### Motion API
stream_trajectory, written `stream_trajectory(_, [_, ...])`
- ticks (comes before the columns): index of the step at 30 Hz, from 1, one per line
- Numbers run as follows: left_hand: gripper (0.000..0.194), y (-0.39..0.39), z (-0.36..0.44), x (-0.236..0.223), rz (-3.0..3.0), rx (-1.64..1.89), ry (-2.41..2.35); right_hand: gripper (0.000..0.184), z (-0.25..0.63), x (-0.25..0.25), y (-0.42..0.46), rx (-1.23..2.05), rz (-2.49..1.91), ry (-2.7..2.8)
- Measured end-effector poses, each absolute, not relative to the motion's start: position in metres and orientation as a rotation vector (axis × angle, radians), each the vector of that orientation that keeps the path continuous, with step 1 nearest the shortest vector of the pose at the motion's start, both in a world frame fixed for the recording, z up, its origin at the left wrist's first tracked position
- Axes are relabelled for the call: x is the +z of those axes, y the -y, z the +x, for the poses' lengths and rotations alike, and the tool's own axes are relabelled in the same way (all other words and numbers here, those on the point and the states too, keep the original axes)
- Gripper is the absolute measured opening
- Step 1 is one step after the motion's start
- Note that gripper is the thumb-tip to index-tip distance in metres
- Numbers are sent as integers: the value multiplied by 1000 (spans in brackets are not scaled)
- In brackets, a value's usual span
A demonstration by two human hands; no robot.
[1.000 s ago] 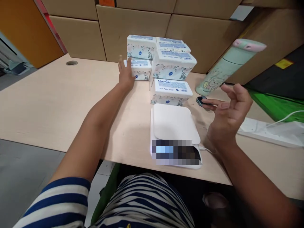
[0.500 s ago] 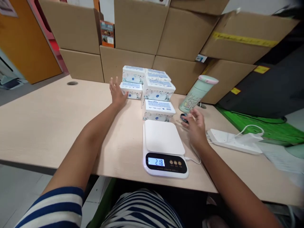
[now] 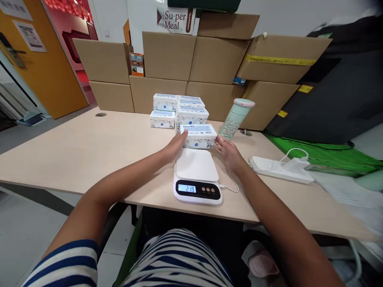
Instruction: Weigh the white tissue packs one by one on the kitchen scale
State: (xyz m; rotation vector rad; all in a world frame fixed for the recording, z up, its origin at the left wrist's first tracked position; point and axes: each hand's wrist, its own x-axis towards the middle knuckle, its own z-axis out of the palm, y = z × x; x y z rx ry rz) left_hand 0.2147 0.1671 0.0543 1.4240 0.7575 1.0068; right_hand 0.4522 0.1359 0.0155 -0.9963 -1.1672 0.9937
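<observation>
My left hand (image 3: 176,147) presses the left side of the front tissue pack (image 3: 198,140), its thumb at the top edge. My right hand (image 3: 229,152) lies against the pack's right side with its fingers stretched along it. The white pack with blue print sits just behind the kitchen scale (image 3: 197,169), whose lit display shows digits that look like 219. More tissue packs (image 3: 191,116) stand stacked behind, with a left stack (image 3: 162,119) two packs high. A pale green tumbler (image 3: 235,121) with a pink lid stands beyond my right hand.
Cardboard boxes (image 3: 161,89) line the back of the table (image 3: 89,155). On the right lies a white power strip (image 3: 281,169) with a plug and cable. A thin white cable (image 3: 231,189) runs from the scale's right side.
My left hand has come from the left stack to the front pack. My right hand has moved from a small dark round object, now out of sight, to the pack's right side. The view has tilted up.
</observation>
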Motion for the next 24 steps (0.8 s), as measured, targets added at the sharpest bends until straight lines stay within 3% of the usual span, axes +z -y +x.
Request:
stream_trajectory(7, [70, -100, 183, 67, 1912, 1210, -822, 52, 473, 50, -97, 495, -828, 1391])
stream_trajectory(13, [88, -122, 170, 36, 2199, 1490, -897, 56, 452, 32, -107, 556, -971, 1334])
stream_trajectory(20, [55, -129, 173, 29, 1968, 1192, -1125, 76, 432, 20, -104, 359, -994, 1450])
stream_trajectory(24, [48, -126, 176, 33, 1900, 1121, -1139, 74, 430, 24, -97, 335, -960, 1604])
